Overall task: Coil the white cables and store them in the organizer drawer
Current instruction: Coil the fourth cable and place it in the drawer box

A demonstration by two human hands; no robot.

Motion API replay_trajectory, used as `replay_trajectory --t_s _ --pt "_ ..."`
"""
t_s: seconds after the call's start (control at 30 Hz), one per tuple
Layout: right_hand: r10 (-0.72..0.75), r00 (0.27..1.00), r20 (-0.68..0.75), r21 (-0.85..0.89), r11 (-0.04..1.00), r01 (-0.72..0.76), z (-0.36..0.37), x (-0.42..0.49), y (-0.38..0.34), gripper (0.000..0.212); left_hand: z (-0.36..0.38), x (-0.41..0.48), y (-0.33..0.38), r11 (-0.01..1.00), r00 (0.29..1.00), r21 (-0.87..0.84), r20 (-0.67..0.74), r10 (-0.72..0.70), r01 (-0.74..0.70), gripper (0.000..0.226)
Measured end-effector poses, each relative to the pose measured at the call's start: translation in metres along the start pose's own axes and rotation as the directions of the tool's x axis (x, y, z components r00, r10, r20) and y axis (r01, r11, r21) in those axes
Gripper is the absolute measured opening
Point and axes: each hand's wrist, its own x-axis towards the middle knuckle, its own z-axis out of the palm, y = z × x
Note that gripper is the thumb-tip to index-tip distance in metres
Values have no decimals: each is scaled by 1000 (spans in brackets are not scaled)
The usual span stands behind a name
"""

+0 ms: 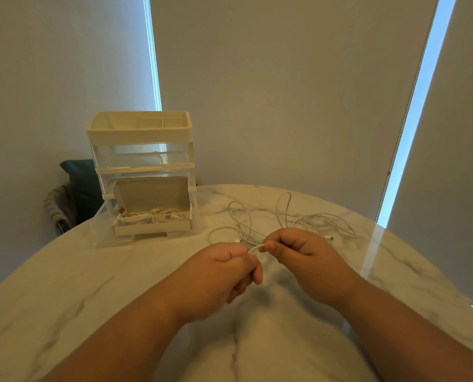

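Head view: both forearms reach forward over the marble table (64, 285), hands meeting near the middle. Left hand (227, 266) curled, thumb and forefinger pinching a short stretch of white cable (257, 248). Right hand (296, 248) fisted, thumb tip pinching the same stretch just beside it. Rest of the cable trails in loose loops on the table behind the hands. Organizer (141, 161) sits far left, bottom drawer (147, 227) pulled open with coiled cables (158, 216) inside.
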Motion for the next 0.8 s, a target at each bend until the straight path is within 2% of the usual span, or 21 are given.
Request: replay_trajectory --t_s 0.1,0.2,0.3,0.4,0.53,0.6,0.7,0.8 --pt "45 999 3 103 994 -45 3 -1 2 17 -1 -1 5 974 1000 -224 23 -20 24 35" --pt "56 996 68 170 983 -67 13 -5 0 23 -1 -1 9 880 999 -475 50 0 24 33" --pt "31 986 166 61 997 -41 19 -8 -10 36 -5 -1 15 748 999 -663 37 36 -2 26" --pt "-4 979 203 -115 993 28 23 -9 -17 37 -9 0 18 615 997 -788 13 73 -35 27" --pt "14 961 276 -231 972 52 31 -13 -27 45 -12 2 19 439 996 -894 -89 28 -92 28" --pt "31 939 342 -259 964 63 34 -14 -28 40 -14 3 19 381 988 -915 -152 -10 -137 29" --pt "76 903 422 -259 965 39 34 -15 -29 22 -23 5 17 377 958 -894 -281 -53 -241 27" --pt "73 917 392 -190 982 3 35 -17 -29 31 -36 7 14 430 930 -858 -355 -96 -283 27"
